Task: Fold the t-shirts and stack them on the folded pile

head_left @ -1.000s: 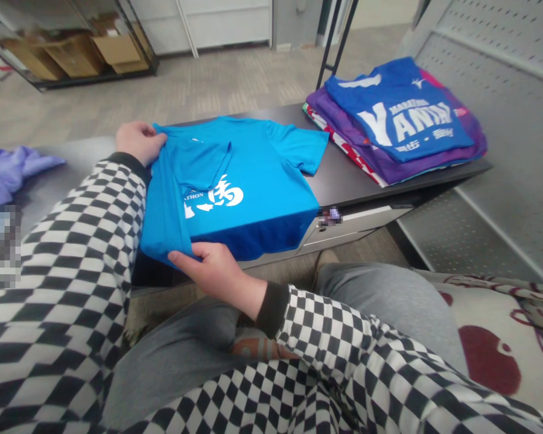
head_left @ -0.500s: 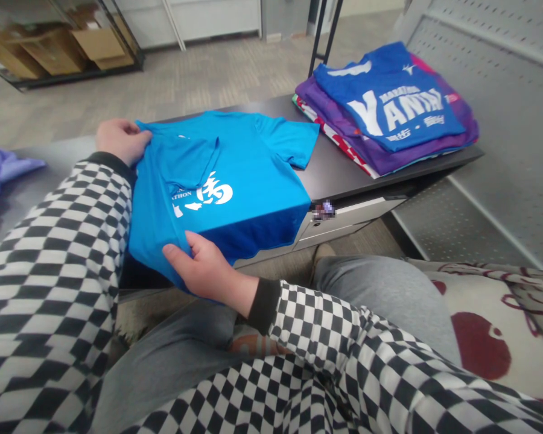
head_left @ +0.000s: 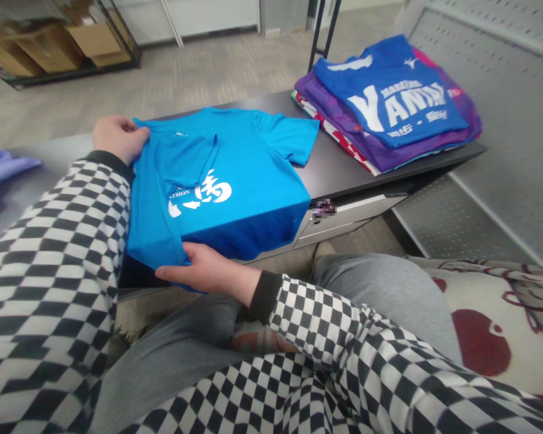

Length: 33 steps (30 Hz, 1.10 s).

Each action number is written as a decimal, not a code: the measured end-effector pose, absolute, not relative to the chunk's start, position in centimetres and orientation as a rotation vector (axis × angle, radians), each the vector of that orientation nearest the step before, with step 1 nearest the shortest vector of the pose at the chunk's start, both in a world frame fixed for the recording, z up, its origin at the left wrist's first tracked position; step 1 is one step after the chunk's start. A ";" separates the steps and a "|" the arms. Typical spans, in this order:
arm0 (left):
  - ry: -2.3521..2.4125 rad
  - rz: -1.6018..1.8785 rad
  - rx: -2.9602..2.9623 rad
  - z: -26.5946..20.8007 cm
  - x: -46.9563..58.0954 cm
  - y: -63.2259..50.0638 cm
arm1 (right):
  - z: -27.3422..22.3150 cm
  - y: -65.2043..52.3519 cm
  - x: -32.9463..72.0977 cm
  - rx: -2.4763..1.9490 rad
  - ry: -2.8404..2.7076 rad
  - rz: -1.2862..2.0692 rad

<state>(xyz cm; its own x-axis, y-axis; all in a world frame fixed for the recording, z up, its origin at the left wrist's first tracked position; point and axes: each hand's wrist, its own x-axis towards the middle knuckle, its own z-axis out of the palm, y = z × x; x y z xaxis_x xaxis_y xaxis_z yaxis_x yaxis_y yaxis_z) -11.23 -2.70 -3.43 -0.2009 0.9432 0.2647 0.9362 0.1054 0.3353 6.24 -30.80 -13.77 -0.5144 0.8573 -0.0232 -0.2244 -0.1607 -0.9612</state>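
I have the bright blue short-sleeved T-shirt with white lettering (head_left: 248, 166) at ten o'clock, just off the centre of my view. It lies print side up on the dark grey flat-topped table (head_left: 332, 175), its left side turned inward so that one sleeve rests across the front and covers part of the print. The other sleeve points out toward one o'clock, and the bottom hem hangs over the table's near edge.

My left hand (head_left: 121, 140), farther out at ten o'clock, has thumb and fingertips pinched on the shirt's far left corner. My right hand (head_left: 210, 270), at eight o'clock, touches the hem at the near left end, thumb and forefinger parted over the cloth; I can't tell whether they grip it.

Toward two o'clock, apart from the T-shirt, I see the flat pile of folded printed shirts (head_left: 384, 108), with a royal blue one on top and a purple one beneath. A crumpled lilac cloth (head_left: 0, 172) sits at nine o'clock on the table. At three o'clock, below the tabletop, is a white drawer front (head_left: 355, 214). Open brown cardboard boxes (head_left: 45, 48) stand far off at ten, and a perforated grey metal panel (head_left: 493, 69) rises at two.
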 end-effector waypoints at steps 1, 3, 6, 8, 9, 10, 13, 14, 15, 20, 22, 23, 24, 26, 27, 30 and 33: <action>2.315 0.684 1.978 -3.4 -11.2 -2.7 | -13.8 -30.8 6.1 -0.803 -1.320 1.753; 2.307 0.683 1.984 -3.5 -11.4 -2.6 | -13.8 -31.0 5.9 -0.848 -1.331 1.666; 2.306 0.675 1.991 -3.7 -11.8 -2.3 | -13.7 -31.2 5.5 -0.859 -1.345 1.563; 2.299 0.674 2.000 -3.9 -11.9 -2.2 | -13.7 -31.1 5.5 -0.840 -1.327 1.565; 2.295 0.675 2.004 -3.9 -12.0 -2.1 | -13.8 -31.0 5.6 -0.822 -1.318 1.586; 2.297 0.680 2.005 -4.0 -12.0 -2.1 | -14.0 -30.8 5.8 -0.798 -1.311 1.617; 2.304 0.700 2.002 -4.1 -12.0 -2.1 | -14.6 -30.6 6.5 -0.707 -1.290 1.722; 2.301 0.709 1.994 -4.0 -11.9 -2.1 | -14.9 -30.5 6.8 -0.675 -1.290 1.751; 2.292 0.718 1.981 -3.9 -11.9 -2.2 | -15.2 -30.5 7.1 -0.648 -1.296 1.775; 2.267 0.732 1.867 -3.2 -11.5 -2.5 | -16.7 -30.7 8.2 -0.754 -1.430 1.789; 2.277 0.732 1.849 -3.0 -11.4 -2.6 | -17.4 -30.8 8.6 -0.830 -1.529 1.742; 2.280 0.736 1.852 -3.0 -11.4 -2.6 | -17.8 -30.8 8.8 -0.856 -1.577 1.707; 2.282 0.741 1.863 -3.1 -11.4 -2.5 | -18.2 -30.9 8.9 -0.877 -1.616 1.669; 2.285 0.742 1.892 -3.2 -11.5 -2.4 | -19.3 -30.9 9.2 -0.928 -1.662 1.593; 2.288 0.736 1.904 -3.3 -11.5 -2.3 | -20.0 -30.9 9.3 -0.962 -1.669 1.557; 2.292 0.708 1.931 -3.4 -11.6 -2.2 | -22.0 -30.8 9.6 -1.031 -1.621 1.501; 2.314 0.686 1.945 -3.4 -11.7 -2.1 | -23.9 -30.4 9.9 -1.056 -1.543 1.507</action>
<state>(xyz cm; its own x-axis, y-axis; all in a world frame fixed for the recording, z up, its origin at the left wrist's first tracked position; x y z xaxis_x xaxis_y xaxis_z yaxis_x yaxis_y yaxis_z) -11.68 -2.05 -3.44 -0.2122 0.9458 0.2460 0.9271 0.1153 0.3566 9.95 -30.40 -23.93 -0.4025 0.9143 -0.0463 0.0677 -0.0207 -0.9975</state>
